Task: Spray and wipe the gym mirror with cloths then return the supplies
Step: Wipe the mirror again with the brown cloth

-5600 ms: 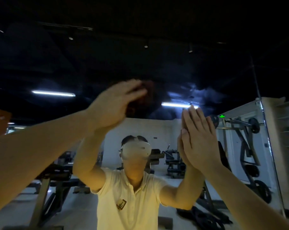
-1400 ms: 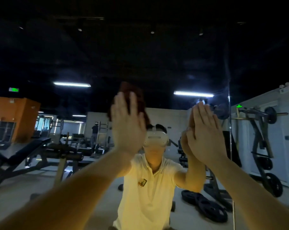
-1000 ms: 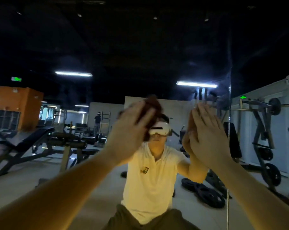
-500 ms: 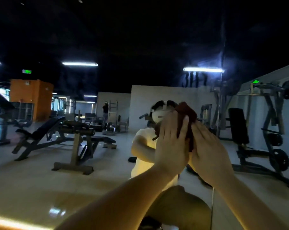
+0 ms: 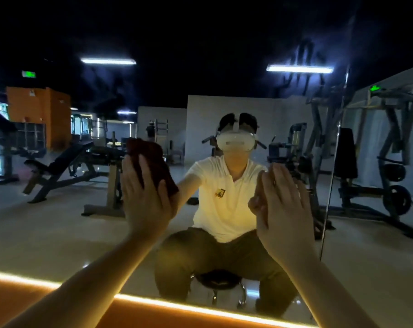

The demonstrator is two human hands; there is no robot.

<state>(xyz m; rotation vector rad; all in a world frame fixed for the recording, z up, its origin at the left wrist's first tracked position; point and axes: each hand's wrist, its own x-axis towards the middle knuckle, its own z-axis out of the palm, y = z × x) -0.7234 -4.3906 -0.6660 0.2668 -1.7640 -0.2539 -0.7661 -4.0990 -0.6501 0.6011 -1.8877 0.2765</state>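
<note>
The gym mirror [image 5: 58, 233] fills the view and reflects me seated on a stool. My left hand [image 5: 145, 200] lies flat with straight fingers, pressing a dark red cloth [image 5: 153, 162] against the glass at centre-left. The cloth sticks out above my fingertips. My right hand [image 5: 283, 209] is spread flat against the mirror at centre-right, with nothing in it. No spray bottle is in view.
A vertical mirror seam [image 5: 331, 185] runs just right of my right hand. A glowing orange ledge [image 5: 153, 313] borders the mirror's bottom edge. Reflected weight benches [image 5: 65, 166] at left and a plate-loaded machine [image 5: 378, 181] at right stand behind me.
My left hand has slid the cloth from beside my right hand out to the left and lower on the glass. My view has dropped, showing the mirror's bottom edge. My right hand stays flat.
</note>
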